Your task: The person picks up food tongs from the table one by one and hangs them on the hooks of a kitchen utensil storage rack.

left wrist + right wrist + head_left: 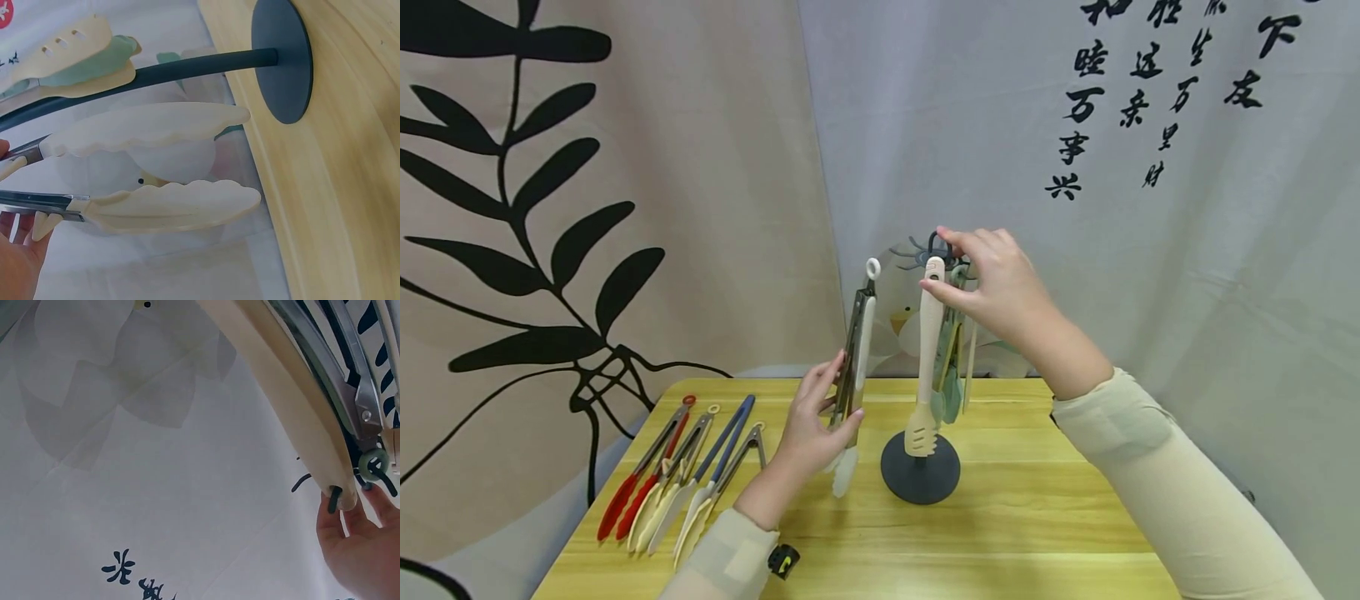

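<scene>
Upright in my left hand [812, 421] is a pair of tongs [864, 350], metal with cream scalloped tips pointing down. Their two arms stand apart in the left wrist view, where the lower tip [175, 209] shows fully. A dark utensil stand [891, 479] rises to their right. My right hand [1000, 279] pinches at its top, the thumb by the handle of a cream pasta server [931, 333] that hangs toothed end down. In the right wrist view, a dark hook [335, 499] passes through the hole in a cream handle [281, 400], with fingertips behind it.
More utensils, among them green tongs [952, 392], hang at the stand's far side. Several tongs lie side by side on the wooden table [1037, 517] at the left, including a red-tipped pair [617, 504] and a blue-handled pair [730, 433]. A printed curtain [722, 208] hangs behind the table.
</scene>
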The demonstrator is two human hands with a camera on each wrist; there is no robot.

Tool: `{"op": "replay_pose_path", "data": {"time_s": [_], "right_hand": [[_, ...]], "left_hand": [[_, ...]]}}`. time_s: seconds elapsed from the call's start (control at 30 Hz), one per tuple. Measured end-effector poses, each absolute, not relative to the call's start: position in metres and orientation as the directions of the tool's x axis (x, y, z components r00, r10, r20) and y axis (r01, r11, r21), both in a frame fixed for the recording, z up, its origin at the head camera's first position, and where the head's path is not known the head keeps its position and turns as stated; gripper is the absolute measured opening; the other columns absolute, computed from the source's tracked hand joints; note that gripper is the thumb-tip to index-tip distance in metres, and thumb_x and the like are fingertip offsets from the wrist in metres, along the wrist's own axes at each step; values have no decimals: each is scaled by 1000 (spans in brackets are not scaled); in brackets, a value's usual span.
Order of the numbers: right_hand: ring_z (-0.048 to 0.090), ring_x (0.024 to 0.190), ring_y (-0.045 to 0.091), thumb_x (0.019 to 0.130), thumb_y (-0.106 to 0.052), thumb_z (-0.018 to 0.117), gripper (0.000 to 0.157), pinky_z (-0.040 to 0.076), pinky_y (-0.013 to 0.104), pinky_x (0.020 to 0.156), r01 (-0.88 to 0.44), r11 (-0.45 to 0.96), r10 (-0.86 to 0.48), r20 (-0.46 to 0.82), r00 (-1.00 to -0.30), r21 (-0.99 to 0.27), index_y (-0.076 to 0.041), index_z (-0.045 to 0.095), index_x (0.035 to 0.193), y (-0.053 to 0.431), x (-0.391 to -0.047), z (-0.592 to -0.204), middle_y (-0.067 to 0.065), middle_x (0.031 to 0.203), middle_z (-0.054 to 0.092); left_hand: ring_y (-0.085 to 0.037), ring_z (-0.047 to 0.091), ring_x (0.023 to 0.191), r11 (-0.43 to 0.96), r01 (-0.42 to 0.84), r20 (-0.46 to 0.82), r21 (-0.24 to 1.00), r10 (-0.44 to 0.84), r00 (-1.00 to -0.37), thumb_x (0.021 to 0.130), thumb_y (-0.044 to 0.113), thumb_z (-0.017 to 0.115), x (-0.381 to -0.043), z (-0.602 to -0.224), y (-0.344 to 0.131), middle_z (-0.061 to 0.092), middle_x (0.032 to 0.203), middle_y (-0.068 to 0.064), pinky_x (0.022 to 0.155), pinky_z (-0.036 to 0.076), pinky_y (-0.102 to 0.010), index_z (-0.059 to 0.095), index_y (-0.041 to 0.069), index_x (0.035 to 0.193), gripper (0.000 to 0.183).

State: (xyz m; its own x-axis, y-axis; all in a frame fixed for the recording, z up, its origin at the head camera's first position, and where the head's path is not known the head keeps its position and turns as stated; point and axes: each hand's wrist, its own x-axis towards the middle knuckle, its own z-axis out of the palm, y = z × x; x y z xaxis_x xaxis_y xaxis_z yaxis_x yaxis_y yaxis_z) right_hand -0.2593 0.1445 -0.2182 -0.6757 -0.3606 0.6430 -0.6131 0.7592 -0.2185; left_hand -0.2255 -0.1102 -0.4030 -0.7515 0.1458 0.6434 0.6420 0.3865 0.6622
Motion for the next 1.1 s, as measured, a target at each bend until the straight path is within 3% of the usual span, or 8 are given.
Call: {"op": "replay_pose_path", "data": {"time_s": [0.4, 0.73, 1.1], "right_hand": [[50, 105, 29, 80, -46, 72, 67, 42, 43, 93, -617, 770, -354, 697, -624, -161, -13, 53, 136, 139, -258, -221, 10, 115, 63], [50, 101, 29, 80, -43, 72, 66, 43, 42, 89, -615, 781, -360, 724, -588, -112, -12, 52, 136, 136, -259, -225, 11, 110, 63], [51, 104, 30, 81, -43, 71, 66, 44, 43, 91, -599, 794, -358, 717, -598, -103, -13, 51, 137, 134, -258, -224, 12, 110, 63]], "left_hand": [[-27, 53, 110, 370, 659, 654, 655, 160, -740, 74, -3, 75, -227, -404, -107, 44, 132, -12, 85, 54, -38, 34, 13, 148, 86], [-40, 53, 104, 357, 690, 687, 629, 159, -709, 72, -12, 72, -207, -377, -98, 45, 126, -27, 81, 53, -47, 37, -7, 141, 78], [-39, 53, 104, 364, 704, 699, 610, 172, -695, 72, -11, 72, -206, -373, -97, 45, 125, -26, 80, 54, -47, 37, -8, 141, 77]]}}
